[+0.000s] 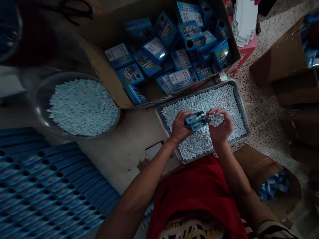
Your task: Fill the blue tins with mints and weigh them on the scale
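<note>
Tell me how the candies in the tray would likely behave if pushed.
The candies would probably roll and slide, since they look rounded and loose. A hard push might spill some, because the tray looks shallow. Each is likely light: the right hand cups many.

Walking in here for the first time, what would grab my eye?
Probably the pale pieces filling the metal tray near the middle. Over it, the left hand holds blue packaging, and the right hand cups a handful of pieces. Next come the rows of blue boxes at lower left.
</note>
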A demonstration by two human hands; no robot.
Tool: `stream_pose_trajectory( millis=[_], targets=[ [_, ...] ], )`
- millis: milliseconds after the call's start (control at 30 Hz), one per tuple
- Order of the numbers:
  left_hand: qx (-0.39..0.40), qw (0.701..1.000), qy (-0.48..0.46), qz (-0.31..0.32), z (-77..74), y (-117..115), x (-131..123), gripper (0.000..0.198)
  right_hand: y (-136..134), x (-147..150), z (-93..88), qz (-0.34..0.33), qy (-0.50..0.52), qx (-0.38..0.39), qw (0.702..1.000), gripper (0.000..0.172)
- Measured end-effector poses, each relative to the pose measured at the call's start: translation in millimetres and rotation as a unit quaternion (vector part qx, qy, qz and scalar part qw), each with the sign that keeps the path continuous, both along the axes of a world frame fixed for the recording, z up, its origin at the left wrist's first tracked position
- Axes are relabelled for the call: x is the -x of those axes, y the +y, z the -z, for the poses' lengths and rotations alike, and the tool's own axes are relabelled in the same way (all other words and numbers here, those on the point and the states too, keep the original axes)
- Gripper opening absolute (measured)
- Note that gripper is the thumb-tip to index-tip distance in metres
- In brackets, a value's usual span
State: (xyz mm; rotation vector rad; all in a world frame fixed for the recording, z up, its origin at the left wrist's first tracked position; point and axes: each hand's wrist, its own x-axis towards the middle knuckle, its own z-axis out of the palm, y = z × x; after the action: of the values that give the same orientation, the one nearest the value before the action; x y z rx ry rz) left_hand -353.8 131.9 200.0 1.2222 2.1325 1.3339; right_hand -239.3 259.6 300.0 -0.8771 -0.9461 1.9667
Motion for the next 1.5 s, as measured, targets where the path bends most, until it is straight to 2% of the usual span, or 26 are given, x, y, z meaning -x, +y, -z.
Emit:
stream_pose_trajectory(
  millis=[67,167,300,400,467,600,700,767,833,867,933,1000,1033,1067,1100,1167,1233,1267,1333,1367,1433,1500],
  targets=[
    [-0.003,1.000,0.006,-0.004,-2.4,1,1,0.069,-3,2,6.3,0.000,-0.032,-0.059,0.998,0.038],
    [0.011,1.000,-0.005,0.022,-6.7,1,2,0.069,-6,7,15.5,0.017,-0.071,-0.111,0.991,0.041],
    [0.039,0.999,-0.028,0.017,-11.5,-2,5,0.070,-7,18,21.5,0.037,-0.067,-0.113,0.991,0.044],
    [0.062,0.993,-0.077,0.059,-12.7,-3,11,0.073,-12,27,17.0,0.038,-0.077,-0.110,0.990,0.047],
    [0.073,0.990,-0.102,0.062,-11.6,-4,15,0.074,-18,28,10.8,0.019,-0.095,-0.113,0.989,0.055],
    [0.050,0.985,-0.140,0.087,-6.2,-7,21,0.072,-17,12,9.4,-0.022,-0.100,-0.105,0.989,0.065],
    [0.019,0.978,-0.181,0.102,-2.5,-16,24,0.070,4,-21,32.6,-0.007,-0.177,-0.124,0.976,0.059],
    [0.002,0.973,-0.194,0.122,0.1,-24,25,0.067,18,-48,57.8,0.000,-0.296,-0.168,0.940,0.047],
    [-0.014,0.971,-0.200,0.131,3.9,-33,26,0.069,23,-70,84.0,-0.047,-0.400,-0.255,0.879,0.039],
    [-0.023,0.972,-0.201,0.117,6.3,-38,26,0.071,20,-77,95.9,-0.098,-0.430,-0.305,0.844,0.042],
    [-0.039,0.976,-0.197,0.081,11.4,-45,26,0.075,9,-84,115.5,-0.223,-0.453,-0.392,0.769,0.060],
    [-0.038,0.978,-0.195,0.068,15.7,-51,24,0.078,-1,-80,130.0,-0.315,-0.464,-0.441,0.701,0.075],
    [-0.031,0.978,-0.196,0.061,17.1,-54,23,0.079,-2,-75,135.9,-0.341,-0.468,-0.452,0.678,0.077],
    [-0.022,0.979,-0.197,0.050,17.9,-57,23,0.081,0,-70,141.1,-0.355,-0.470,-0.454,0.668,0.075],
    [-0.013,0.979,-0.198,0.035,18.1,-60,22,0.082,6,-64,145.6,-0.357,-0.471,-0.445,0.673,0.070],
    [-0.003,0.980,-0.198,0.019,17.5,-66,21,0.083,24,-53,151.7,-0.316,-0.475,-0.397,0.719,0.053],
    [-0.004,0.979,-0.201,0.030,16.8,-70,20,0.082,42,-43,150.6,-0.225,-0.468,-0.293,0.803,0.037],
    [-0.004,0.978,-0.203,0.036,16.7,-72,19,0.082,48,-39,146.1,-0.180,-0.446,-0.218,0.849,0.034],
    [0.000,0.978,-0.208,0.029,16.6,-73,16,0.083,50,-34,128.1,-0.139,-0.349,-0.044,0.926,0.038],
    [0.004,0.978,-0.205,0.022,16.3,-72,15,0.083,46,-32,115.2,-0.142,-0.282,0.039,0.948,0.041],
    [0.016,0.983,-0.181,0.015,13.8,-68,11,0.080,30,-29,85.0,-0.156,-0.154,0.150,0.964,0.044],
    [0.028,0.991,-0.130,0.017,8.0,-62,7,0.073,9,-24,55.8,-0.149,-0.070,0.171,0.971,0.046]
  ],
)
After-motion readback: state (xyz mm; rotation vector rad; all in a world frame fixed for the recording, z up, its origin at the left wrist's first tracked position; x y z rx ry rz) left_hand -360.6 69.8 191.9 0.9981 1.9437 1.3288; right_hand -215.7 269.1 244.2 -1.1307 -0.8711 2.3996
